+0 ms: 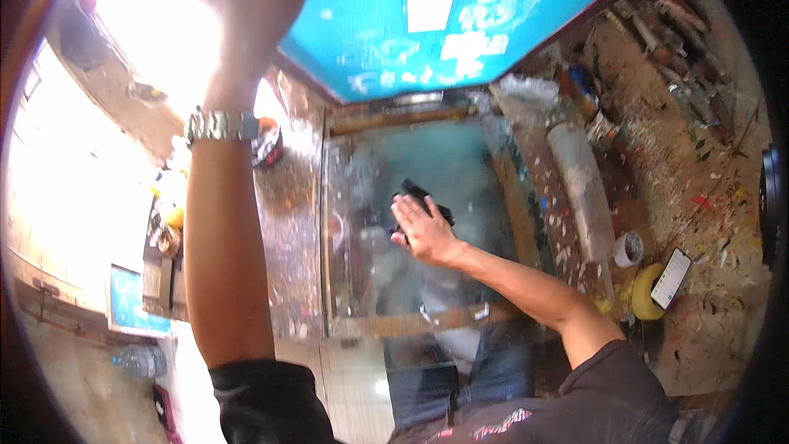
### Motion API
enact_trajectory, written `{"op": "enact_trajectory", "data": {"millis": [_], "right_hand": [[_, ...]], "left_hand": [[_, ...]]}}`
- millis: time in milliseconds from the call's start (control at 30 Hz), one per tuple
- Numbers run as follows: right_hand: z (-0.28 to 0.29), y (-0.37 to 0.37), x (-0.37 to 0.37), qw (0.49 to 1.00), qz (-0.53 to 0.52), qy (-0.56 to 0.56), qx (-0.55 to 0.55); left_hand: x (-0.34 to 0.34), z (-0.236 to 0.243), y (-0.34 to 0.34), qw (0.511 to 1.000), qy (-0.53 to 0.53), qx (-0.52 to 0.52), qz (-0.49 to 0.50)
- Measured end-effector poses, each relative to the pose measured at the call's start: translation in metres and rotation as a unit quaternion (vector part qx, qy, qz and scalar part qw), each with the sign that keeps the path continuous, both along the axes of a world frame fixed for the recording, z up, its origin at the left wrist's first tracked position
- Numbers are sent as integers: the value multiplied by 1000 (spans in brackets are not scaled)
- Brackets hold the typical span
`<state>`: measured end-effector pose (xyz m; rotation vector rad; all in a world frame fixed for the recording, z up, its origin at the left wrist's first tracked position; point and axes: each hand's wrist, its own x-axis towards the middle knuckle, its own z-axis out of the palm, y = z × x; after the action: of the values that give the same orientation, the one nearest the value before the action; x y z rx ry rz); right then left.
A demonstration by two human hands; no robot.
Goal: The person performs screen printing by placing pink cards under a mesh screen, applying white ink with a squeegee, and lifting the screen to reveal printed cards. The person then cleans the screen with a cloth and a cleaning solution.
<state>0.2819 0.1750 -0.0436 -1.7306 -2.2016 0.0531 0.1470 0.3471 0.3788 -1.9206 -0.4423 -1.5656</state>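
My left hand [255, 8], with a metal watch on its wrist, is raised at the top left. It is blurred by glare and partly cut off, and its fingers reach round the left edge of a tilted frame with a bright blue screen [378, 25]. My right hand [426, 232] lies flat, fingers stretched out, on a small black piece that looks like cloth [417, 194]. That piece rests near the middle of a hazy glass panel [370, 271] bordered by wooden strips. Part of the black piece is hidden beneath my palm.
Right of the glass lie a clear plastic-wrapped roll [579, 189], a white cup [629, 249], a yellow tape roll [646, 294] and a phone [671, 278]. Tools [690, 74] and scraps litter the far right. Another blue screen [136, 300] stands at lower left, near a plastic bottle [141, 361].
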Motion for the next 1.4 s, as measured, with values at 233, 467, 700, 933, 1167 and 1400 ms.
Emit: {"op": "enact_trajectory", "data": {"millis": [233, 467, 700, 933, 1167, 1400], "right_hand": [[-12, -7, -2, 1000, 17, -18, -10], [34, -241, -21, 858, 140, 451, -202], [243, -210, 48, 872, 218, 418, -131], [76, -15, 89, 994, -74, 44, 66], [10, -32, 115, 998, 27, 43, 28], [38, -22, 119, 997, 77, 16, 19]], "left_hand": [[9, 26, 5, 996, 8, 23, 90], [-56, -88, -118, 995, 40, -29, 87], [-149, -387, -303, 962, 134, -201, 126], [-158, -447, -325, 933, 164, -291, 131], [-161, -457, -327, 937, 161, -283, 129], [-158, -446, -327, 927, 180, -309, 113]]}}
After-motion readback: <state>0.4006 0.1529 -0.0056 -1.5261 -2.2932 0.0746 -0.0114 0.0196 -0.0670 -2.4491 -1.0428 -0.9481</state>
